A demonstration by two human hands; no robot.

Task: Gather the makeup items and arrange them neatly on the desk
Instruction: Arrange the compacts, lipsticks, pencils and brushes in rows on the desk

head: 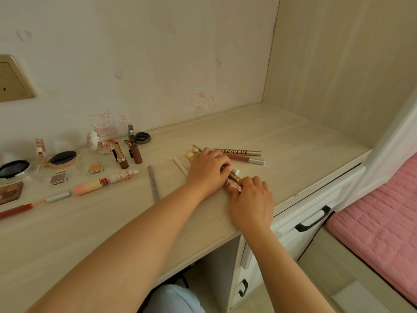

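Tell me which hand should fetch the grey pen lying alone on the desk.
Left. The left hand is nearer the grey pen, which lies on its side; the right hand pinches the pink-wrapped end of the gathered sticks.

Bedroom corner, away from the clutter

At 9 o'clock a beige switch plate (pixel 14 80) sits on the pale wall (pixel 146 53), which carries faint pink cartoon cat prints (pixel 102 123) near 10 o'clock. At 4 o'clock white drawers (pixel 304 213) show a black handle (pixel 313 219), with a second black handle (pixel 243 288) lower at 5 o'clock. A pink quilted bed (pixel 379 220) lies at 3 o'clock.
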